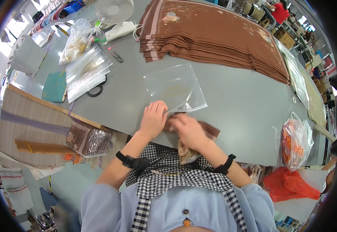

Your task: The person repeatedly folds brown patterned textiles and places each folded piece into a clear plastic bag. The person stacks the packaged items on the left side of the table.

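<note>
Left hand (153, 119) is laid flat, fingers together and nearly straight, on the near edge of a clear plastic bag (175, 87) that lies on the grey table (234, 96); the mouth of the bag appears to be pinned down by its fingertips rather than gripped. Just to its right, the right hand (188, 130) is curled around a folded brown cloth (209, 129), whose pinked edge shows beyond the knuckles, and the cloth is held at the bag's opening. As far as can be judged, the cloth has only reached the mouth: the body of the bag is still seen flat and empty, so the sliding-in and any sealing are taken to be left undone. Further left, a heap of clear bags (86, 71) is lying on the table, and packed brown pieces in wrappers (89, 140) are stacked on a side surface below the table edge, which suggests some items already finished. Beyond the bag, a large stack of brown embroidered cloths (215, 36) is spread across the table, apparently not yet packed. At the far right, an orange-filled plastic bag (295, 141) is seen near the table's edge.
</note>
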